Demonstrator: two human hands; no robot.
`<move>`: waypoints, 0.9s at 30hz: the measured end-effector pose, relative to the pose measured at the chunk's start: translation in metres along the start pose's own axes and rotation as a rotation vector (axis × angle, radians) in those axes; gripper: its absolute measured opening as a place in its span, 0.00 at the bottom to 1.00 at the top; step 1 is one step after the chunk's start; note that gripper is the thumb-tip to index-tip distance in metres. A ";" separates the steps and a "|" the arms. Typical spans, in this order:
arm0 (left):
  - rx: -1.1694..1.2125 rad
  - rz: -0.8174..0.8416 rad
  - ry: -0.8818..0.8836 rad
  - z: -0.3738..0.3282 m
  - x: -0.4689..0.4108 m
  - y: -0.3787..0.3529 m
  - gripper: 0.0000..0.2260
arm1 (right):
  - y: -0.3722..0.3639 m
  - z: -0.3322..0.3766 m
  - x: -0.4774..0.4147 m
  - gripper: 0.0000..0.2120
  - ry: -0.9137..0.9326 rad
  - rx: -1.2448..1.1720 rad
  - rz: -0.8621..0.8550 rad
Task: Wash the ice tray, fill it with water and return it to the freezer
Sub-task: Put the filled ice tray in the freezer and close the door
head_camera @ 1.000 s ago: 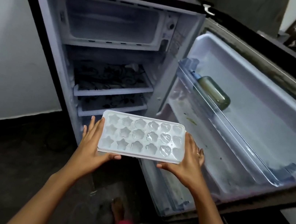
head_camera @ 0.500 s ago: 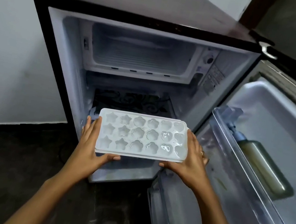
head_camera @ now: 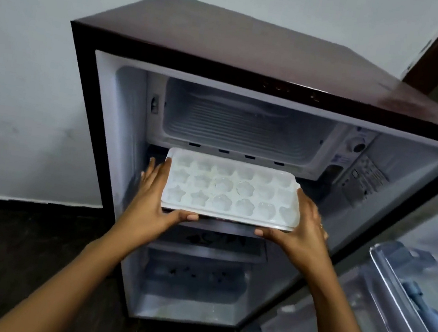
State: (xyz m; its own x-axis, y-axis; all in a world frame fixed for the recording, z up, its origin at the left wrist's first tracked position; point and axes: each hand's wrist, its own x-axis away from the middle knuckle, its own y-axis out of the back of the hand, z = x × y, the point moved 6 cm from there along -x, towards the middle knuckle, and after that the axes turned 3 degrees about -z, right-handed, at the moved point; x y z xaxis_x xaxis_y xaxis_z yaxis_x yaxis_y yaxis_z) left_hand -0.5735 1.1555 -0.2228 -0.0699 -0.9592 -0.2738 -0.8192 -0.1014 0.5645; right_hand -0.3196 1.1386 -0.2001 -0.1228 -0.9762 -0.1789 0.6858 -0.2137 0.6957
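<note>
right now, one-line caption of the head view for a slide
Left hand and right hand hold the ice tray at the open fridge, just below its freezer box.

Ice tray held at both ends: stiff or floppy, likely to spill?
The ice tray looks like thin plastic, so probably light and slightly bendy. With left hand and right hand gripping opposite ends, tilting would likely spill its shallow open cells.

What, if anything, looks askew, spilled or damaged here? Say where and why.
Nothing stands out. The left hand and right hand grip the tray by its ends, roughly parallel to the lower edge of the freezer behind it. No spilled water or damage shows.
</note>
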 end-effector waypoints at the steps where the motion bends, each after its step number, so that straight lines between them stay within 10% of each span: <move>1: -0.005 -0.017 -0.008 0.002 -0.009 0.001 0.60 | 0.000 0.001 -0.009 0.51 0.000 0.010 -0.013; 27: -0.038 -0.068 0.087 0.016 -0.170 -0.014 0.41 | -0.022 0.000 -0.174 0.33 0.100 -0.353 0.075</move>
State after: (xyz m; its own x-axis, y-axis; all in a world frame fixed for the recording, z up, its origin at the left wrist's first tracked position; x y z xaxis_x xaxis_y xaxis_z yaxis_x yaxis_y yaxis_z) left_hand -0.5592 1.3241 -0.1971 0.0361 -0.9689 -0.2449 -0.7980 -0.1755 0.5765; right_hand -0.3135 1.3135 -0.1842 -0.0038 -0.9765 -0.2155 0.8975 -0.0984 0.4300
